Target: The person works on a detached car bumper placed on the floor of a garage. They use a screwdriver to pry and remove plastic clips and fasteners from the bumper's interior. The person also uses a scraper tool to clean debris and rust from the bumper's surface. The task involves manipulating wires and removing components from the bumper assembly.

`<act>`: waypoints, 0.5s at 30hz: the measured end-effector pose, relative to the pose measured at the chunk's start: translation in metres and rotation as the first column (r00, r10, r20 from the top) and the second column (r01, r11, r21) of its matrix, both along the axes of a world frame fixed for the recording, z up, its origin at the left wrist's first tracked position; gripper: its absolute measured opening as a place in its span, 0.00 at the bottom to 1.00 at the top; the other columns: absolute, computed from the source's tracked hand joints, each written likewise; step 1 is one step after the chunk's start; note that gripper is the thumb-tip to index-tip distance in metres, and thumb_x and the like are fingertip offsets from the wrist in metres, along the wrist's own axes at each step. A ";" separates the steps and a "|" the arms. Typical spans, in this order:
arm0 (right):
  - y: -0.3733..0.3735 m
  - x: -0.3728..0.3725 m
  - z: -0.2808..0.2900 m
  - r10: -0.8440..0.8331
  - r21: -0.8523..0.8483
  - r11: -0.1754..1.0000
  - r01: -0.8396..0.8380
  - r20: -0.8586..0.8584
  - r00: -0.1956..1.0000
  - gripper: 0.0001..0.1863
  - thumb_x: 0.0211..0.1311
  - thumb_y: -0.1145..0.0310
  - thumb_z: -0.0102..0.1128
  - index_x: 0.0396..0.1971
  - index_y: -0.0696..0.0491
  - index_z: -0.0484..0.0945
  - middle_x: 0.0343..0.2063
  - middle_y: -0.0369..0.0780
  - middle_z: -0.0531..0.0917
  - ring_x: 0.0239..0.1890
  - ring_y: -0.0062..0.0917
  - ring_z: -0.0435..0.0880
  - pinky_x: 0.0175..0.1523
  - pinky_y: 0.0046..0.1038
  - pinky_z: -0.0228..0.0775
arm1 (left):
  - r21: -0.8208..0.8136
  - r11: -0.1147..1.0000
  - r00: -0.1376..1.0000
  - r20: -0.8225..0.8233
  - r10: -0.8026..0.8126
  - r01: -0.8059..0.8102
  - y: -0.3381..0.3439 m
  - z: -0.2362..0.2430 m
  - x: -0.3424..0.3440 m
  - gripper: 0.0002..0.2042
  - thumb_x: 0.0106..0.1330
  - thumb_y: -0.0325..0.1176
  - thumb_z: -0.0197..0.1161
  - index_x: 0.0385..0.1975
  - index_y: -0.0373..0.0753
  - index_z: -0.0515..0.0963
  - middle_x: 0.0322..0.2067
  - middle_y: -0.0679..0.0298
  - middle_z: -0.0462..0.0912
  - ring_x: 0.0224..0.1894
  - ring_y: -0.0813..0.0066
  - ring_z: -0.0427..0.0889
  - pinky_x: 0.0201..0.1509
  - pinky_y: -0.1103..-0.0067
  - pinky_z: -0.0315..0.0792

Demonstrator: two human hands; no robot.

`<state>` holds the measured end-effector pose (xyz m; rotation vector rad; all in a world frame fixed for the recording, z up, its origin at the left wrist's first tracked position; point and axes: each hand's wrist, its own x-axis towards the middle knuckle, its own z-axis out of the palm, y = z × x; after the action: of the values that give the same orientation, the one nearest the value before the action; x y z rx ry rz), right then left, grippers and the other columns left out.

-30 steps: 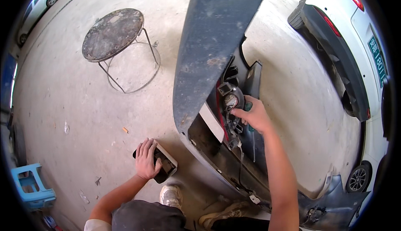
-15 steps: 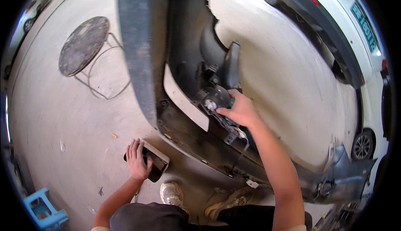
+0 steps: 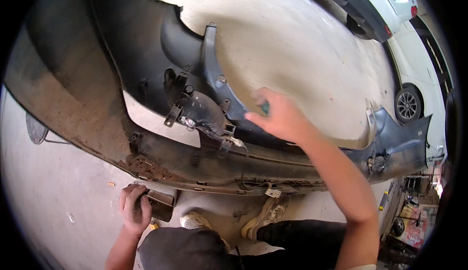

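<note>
A large dark car bumper stretches across in front of me, its inner side facing up. Fixed inside it is a round black lamp housing with brackets and a short pale-plugged wire. My right hand is raised just right of the housing, fingers closed round a small green object that is mostly hidden. Below the bumper's near edge, my left hand curls its fingers and thumb on the end of a dark rectangular case with a pale rim.
Soil lies along the bumper's inner edge. A white tag hangs near my shoe. A yellow-handled tool lies by my left wrist. White cars stand at the far right. A round stool shows partly behind the bumper.
My right hand has come off the lamp housing and moved right, with the green object in it. My left hand has shifted to the case's end. The view has turned right.
</note>
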<state>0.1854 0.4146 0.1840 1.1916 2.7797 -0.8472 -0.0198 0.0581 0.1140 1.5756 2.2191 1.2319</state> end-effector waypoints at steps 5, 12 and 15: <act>0.009 0.074 0.071 -0.025 -0.024 0.999 0.035 0.315 0.949 0.23 0.53 0.58 0.69 0.44 0.58 0.77 0.37 0.48 0.84 0.43 0.42 0.82 0.50 0.35 0.73 | 0.204 0.881 0.903 -0.156 -0.401 0.427 0.074 0.080 -0.001 0.12 0.52 0.18 0.60 0.38 0.30 0.78 0.26 0.59 0.80 0.23 0.63 0.79 0.28 0.73 0.74; -0.010 0.186 0.016 0.176 -0.222 0.971 -0.084 0.434 0.883 0.20 0.56 0.54 0.65 0.40 0.55 0.82 0.35 0.51 0.84 0.41 0.47 0.83 0.48 0.41 0.75 | -0.129 0.565 0.573 0.038 -0.818 0.815 0.193 0.062 0.094 0.10 0.52 0.26 0.64 0.35 0.37 0.77 0.32 0.59 0.79 0.38 0.57 0.79 0.43 0.67 0.74; -0.031 0.235 -0.024 0.232 -0.330 0.943 -0.047 0.548 0.804 0.20 0.56 0.52 0.63 0.39 0.54 0.81 0.32 0.49 0.84 0.38 0.46 0.83 0.45 0.43 0.75 | -0.477 0.363 0.354 -0.114 -0.928 0.800 0.214 -0.009 0.131 0.13 0.51 0.29 0.66 0.38 0.42 0.79 0.39 0.63 0.81 0.49 0.61 0.78 0.61 0.66 0.66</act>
<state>0.4201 0.3837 0.1602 0.9638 2.1186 -0.7055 0.1114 0.2725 0.1050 2.4243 1.0932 0.1752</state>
